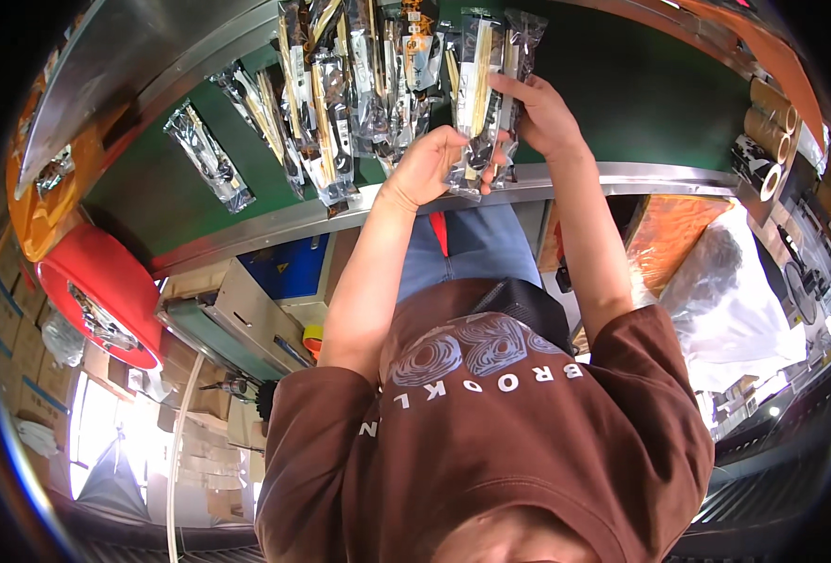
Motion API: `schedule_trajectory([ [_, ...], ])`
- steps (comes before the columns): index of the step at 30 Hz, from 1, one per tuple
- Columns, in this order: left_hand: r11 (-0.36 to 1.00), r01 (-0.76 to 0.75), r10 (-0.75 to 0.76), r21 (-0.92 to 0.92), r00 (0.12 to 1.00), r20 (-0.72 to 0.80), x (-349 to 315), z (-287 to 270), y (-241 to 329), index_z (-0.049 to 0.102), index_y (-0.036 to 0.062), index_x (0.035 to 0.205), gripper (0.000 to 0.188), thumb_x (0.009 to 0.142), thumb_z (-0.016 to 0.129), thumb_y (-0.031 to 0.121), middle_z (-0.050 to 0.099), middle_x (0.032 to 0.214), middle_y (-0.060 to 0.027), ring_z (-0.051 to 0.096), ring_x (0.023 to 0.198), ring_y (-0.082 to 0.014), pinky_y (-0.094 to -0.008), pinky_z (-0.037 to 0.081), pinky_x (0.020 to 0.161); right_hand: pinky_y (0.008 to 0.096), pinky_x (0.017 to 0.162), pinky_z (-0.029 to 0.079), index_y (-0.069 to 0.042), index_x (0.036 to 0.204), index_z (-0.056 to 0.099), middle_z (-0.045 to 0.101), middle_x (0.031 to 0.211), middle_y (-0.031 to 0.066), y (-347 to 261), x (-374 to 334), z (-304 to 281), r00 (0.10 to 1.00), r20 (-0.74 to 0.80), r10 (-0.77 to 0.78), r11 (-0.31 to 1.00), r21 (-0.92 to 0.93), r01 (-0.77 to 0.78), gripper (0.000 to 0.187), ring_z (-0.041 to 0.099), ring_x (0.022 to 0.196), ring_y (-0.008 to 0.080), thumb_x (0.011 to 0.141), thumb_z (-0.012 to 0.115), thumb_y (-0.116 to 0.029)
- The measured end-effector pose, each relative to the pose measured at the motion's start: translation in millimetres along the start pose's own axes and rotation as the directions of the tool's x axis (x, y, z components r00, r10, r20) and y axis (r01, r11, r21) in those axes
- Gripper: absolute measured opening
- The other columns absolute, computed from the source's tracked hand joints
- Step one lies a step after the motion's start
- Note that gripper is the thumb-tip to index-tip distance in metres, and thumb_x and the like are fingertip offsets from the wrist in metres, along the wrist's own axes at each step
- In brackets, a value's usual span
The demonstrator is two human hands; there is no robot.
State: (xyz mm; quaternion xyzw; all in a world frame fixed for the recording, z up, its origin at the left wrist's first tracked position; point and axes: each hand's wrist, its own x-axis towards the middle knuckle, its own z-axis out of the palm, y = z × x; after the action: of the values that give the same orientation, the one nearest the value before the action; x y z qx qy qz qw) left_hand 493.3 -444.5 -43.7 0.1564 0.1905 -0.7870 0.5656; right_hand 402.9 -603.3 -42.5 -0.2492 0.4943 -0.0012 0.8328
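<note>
Over the near edge of a green work surface point(622, 80), both my hands hold clear-wrapped cutlery packets. The front cutlery packet point(478, 80) shows pale chopsticks, a white slip and a dark piece inside. My left hand point(425, 169) is closed on its lower end. My right hand point(545, 117) grips its right side, thumb in front and fingers behind. A second cutlery packet point(521, 47) shows just behind, against the right hand; its lower part is partly hidden. To the left, several similar packets point(326, 113) lie in an overlapping row, and one packet point(211, 159) lies apart.
A metal rail point(275, 228) runs along the near edge. At the left stands a red round container point(106, 291) with wrapped items inside, beside an orange bag point(54, 192). Cardboard rolls point(770, 117) are stacked at the right end. Below right hangs a white plastic bag point(734, 300).
</note>
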Motion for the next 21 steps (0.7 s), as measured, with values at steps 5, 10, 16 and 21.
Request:
schedule_trajectory([
  [5, 0.992, -0.002, 0.018, 0.124, 0.991, -0.133, -4.0, 13.7, -0.5, 0.048, -0.0061, 0.112, 0.048, 0.089, 0.037, 0.034, 0.059, 0.089, -0.0139, 0.057, 0.070, -0.0218, -0.0353, 0.051, 0.065, 0.0296, 0.065, 0.048, 0.004, 0.092, 0.058, 0.063, 0.084, 0.0085, -5.0, -4.3, -3.7, 0.999, -0.038, 0.016, 0.997, -0.074, -0.019, 0.026, 0.060, 0.073, 0.0167, 0.073, 0.068, -0.010],
  [10, 0.306, 0.094, 0.762, 0.947, 0.572, -0.303, -7.4, -6.0, -5.1, 0.056, 0.0030, 0.090, 0.019, 0.084, 0.055, 0.021, 0.059, 0.077, -0.0074, 0.057, 0.071, -0.0220, -0.0353, 0.047, 0.062, 0.0295, 0.070, 0.047, 0.003, 0.093, 0.058, 0.063, 0.087, 0.0091, -21.2, -9.0, -42.9, 0.973, -0.168, -0.157, 0.975, -0.183, 0.125, 0.027, 0.060, 0.075, 0.0175, 0.073, 0.069, -0.011],
  [16, -0.371, 0.500, 0.916, 0.782, 0.334, 0.221, 12.8, -7.9, 13.7, 0.045, 0.0007, 0.103, 0.044, 0.069, 0.067, 0.019, 0.049, 0.093, -0.0155, 0.047, 0.086, -0.0318, -0.0398, 0.040, 0.074, 0.0335, 0.078, 0.044, 0.003, 0.101, 0.053, 0.061, 0.097, 0.0170, -9.3, 2.8, -65.1, 0.533, -0.115, -0.838, 0.116, -0.993, -0.031, 0.051, 0.058, 0.087, 0.0277, 0.070, 0.071, -0.034],
  [21, -0.381, 0.657, 0.922, 0.651, 0.324, 0.213, 36.8, -15.7, 19.1, 0.048, 0.0017, 0.101, 0.042, 0.071, 0.067, 0.024, 0.051, 0.087, -0.0141, 0.049, 0.084, -0.0301, -0.0397, 0.040, 0.074, 0.0399, 0.067, 0.047, -0.003, 0.089, 0.055, 0.060, 0.076, 0.0137, 68.7, 18.7, -2.6, 0.786, -0.090, -0.611, 0.003, -0.994, -0.112, 0.051, 0.059, 0.074, 0.0325, 0.066, 0.071, -0.046],
])
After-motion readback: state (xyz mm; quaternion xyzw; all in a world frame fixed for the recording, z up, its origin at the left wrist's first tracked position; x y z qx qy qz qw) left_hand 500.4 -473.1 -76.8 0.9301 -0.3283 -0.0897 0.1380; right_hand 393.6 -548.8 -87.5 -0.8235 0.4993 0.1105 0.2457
